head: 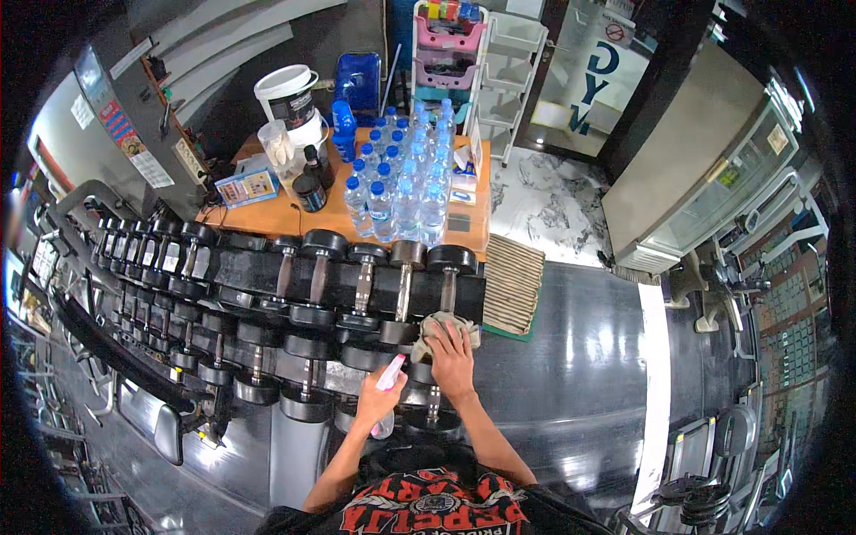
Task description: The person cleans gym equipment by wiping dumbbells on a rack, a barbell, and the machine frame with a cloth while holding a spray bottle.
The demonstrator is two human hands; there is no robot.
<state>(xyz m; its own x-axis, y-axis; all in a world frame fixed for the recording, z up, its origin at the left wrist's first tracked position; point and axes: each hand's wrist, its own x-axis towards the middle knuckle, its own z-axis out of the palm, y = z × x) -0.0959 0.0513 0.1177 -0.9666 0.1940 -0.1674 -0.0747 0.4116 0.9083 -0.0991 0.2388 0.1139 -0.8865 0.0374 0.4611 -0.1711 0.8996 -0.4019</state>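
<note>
My right hand (453, 354) presses a beige cloth (431, 326) onto the near head of the rightmost dumbbell (450, 281) in the rack's upper row. The fingers lie spread over the cloth, and that dumbbell head is hidden beneath it. To its left, my left hand (381, 398) is closed around a spray bottle with a white and pink trigger head (392, 373); part of its clear body (383, 426) shows below the hand. A neighbouring dumbbell with a metal handle (404, 294) lies just left of the cloth. Lower-row dumbbells (435, 401) sit below both hands.
Behind the rack, a wooden table (321, 221) bears plastic water bottles (406, 200), a white bucket (287, 100) and a black jar (309, 192). More dumbbells (194, 251) extend left. A striped mat (511, 284) lies right of the table. A padded bench (297, 455) stands below the rack.
</note>
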